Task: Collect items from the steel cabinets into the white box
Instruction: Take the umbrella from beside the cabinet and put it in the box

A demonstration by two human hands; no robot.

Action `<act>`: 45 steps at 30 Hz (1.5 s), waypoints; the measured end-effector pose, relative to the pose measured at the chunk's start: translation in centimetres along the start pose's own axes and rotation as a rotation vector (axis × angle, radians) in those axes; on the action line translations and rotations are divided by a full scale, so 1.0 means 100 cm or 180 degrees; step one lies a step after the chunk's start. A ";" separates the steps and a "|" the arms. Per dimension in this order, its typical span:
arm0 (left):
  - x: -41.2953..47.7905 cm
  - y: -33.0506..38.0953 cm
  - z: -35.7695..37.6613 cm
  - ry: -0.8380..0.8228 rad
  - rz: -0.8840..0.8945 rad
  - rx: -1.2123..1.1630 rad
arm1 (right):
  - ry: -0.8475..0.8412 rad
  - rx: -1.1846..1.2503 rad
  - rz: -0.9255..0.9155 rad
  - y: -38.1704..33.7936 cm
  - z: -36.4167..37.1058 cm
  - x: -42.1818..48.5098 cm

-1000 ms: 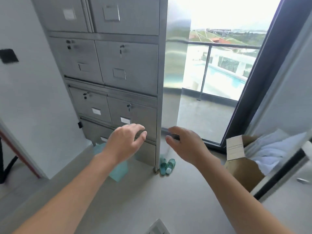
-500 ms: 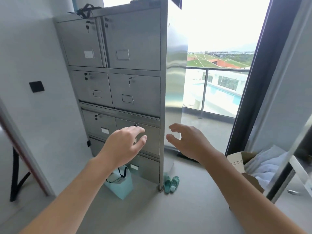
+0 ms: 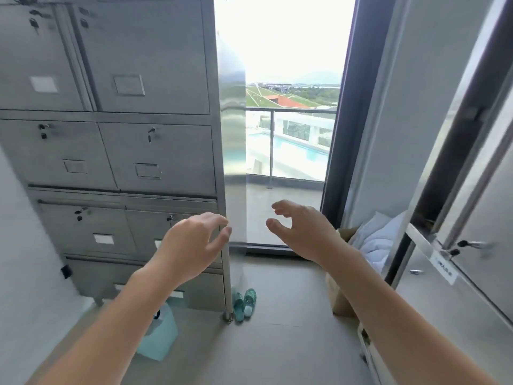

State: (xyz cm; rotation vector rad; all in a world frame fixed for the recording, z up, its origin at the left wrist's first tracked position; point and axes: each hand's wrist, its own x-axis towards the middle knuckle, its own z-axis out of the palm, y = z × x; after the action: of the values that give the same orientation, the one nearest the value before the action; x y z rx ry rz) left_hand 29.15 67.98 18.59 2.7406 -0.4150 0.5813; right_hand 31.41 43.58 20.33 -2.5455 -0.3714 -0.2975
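1. Head view, hands: both bare forearms reach forward from the bottom of the frame. The left hand point(image 3: 191, 245) hangs at centre, palm away, in front of the right-hand door of the third row; its fingers are loosely bent, thumb apart from them, holding nothing and touching nothing that can be made out.
2. The right hand point(image 3: 302, 232) is raised just right of centre before the balcony glass point(image 3: 291, 151), fingers loosely curved and spread from the thumb, empty.
3. Two steel cabinets show. The tall steel cabinet point(image 3: 155, 65) fills the upper left, all its doors closed: three rows of two are plain, and a bottom row is partly hidden by the left forearm. Six locks show on it.
4. The second steel cabinet point(image 3: 477, 287) runs down the right edge, with keys point(image 3: 469, 244) in a lock.
5. On the floor: one pair of teal slippers point(image 3: 244, 302) by the tall cabinet's foot, one teal bag point(image 3: 161, 340) at lower left, and one cardboard box point(image 3: 337, 295) holding white cloth point(image 3: 377, 240) right of centre.
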 end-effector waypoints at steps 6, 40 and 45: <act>0.056 -0.017 0.031 -0.0408 0.0574 -0.0501 | 0.0339 -0.0243 0.0849 0.005 -0.004 -0.012; -0.087 0.484 0.063 -0.0909 0.3810 -0.2003 | 0.2499 -0.1105 0.3612 0.057 -0.217 -0.507; -0.126 0.525 0.072 -0.1097 0.4002 -0.2030 | 0.2622 -0.0894 0.3902 0.062 -0.205 -0.554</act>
State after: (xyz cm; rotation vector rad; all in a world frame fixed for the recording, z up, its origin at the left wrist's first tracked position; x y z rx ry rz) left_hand 2.72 20.33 19.28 1.6813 -2.0136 0.1288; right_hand -21.31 16.21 18.55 -2.1374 1.5214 -0.8437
